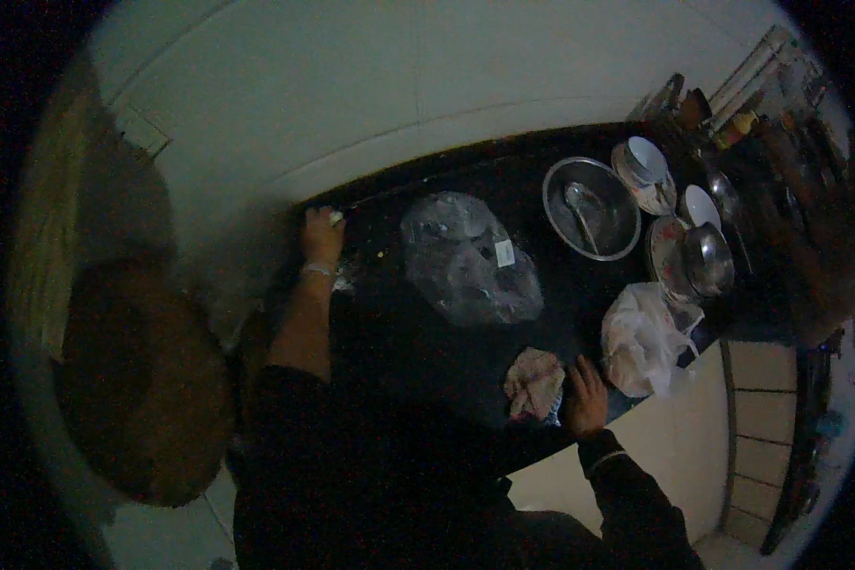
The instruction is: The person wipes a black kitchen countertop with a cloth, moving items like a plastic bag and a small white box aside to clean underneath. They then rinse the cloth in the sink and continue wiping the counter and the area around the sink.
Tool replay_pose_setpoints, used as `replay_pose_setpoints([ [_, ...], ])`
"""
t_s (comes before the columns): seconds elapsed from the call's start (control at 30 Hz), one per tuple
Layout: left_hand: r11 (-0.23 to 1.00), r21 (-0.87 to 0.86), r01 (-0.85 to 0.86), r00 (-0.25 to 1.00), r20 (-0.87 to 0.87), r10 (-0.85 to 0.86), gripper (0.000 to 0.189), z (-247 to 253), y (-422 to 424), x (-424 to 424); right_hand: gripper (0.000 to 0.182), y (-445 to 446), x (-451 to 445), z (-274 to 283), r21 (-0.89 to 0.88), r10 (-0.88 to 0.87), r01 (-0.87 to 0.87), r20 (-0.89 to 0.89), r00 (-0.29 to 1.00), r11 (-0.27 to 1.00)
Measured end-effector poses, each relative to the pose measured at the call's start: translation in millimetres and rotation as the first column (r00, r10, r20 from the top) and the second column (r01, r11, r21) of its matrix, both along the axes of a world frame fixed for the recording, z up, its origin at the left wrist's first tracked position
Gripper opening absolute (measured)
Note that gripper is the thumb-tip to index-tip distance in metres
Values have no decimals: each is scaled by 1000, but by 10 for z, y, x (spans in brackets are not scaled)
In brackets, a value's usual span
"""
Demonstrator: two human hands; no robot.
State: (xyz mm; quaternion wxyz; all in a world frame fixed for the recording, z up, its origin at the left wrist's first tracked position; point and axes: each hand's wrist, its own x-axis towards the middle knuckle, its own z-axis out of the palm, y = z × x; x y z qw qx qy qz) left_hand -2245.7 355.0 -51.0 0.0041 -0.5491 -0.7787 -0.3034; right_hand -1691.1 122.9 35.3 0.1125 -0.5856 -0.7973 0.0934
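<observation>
My left hand (322, 235) reaches to the far left end of the black countertop (413, 363), its fingers curled around a small pale piece that I cannot identify. Near the counter's front edge, my right hand (586, 399) lies with its palm down and its fingers somewhat apart, holding nothing. Just left of it is a crumpled pinkish cloth (534, 381). A clear plastic bag (463, 271) with a small white label is spread flat between the two hands, farther back. A whitish smear and a small yellowish crumb (380, 254) show beside my left hand.
A metal bowl (552, 228) with a spoon (583, 214) stands at the back right. Beside it are stacked white bowls (647, 160), plates (666, 249) and a small metal bowl (709, 260). A white plastic bag (638, 342) sits at the front edge. Along the back runs a wall.
</observation>
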Motion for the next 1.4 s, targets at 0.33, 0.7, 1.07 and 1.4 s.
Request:
replay_pose_setpoints([
  [0.33,836,-59,546,835,123,-536,105,1539,-535,1941,54,-3,113,-32,-2,8,-8,-83,997,1000],
  [0.7,879,-42,476,744,553,-377,29,868,-302,1909,49,58,126,-203,54,45,-40,-103,994,998],
  [1.07,919,336,-207,978,65,197,24,1213,-1044,-719,51,79,313,-458,91,29,-36,73,997,995],
  [1.4,928,-252,-274,962,-70,265,27,816,-1789,-1682,49,87,189,-181,89,68,-68,-4,998,994],
])
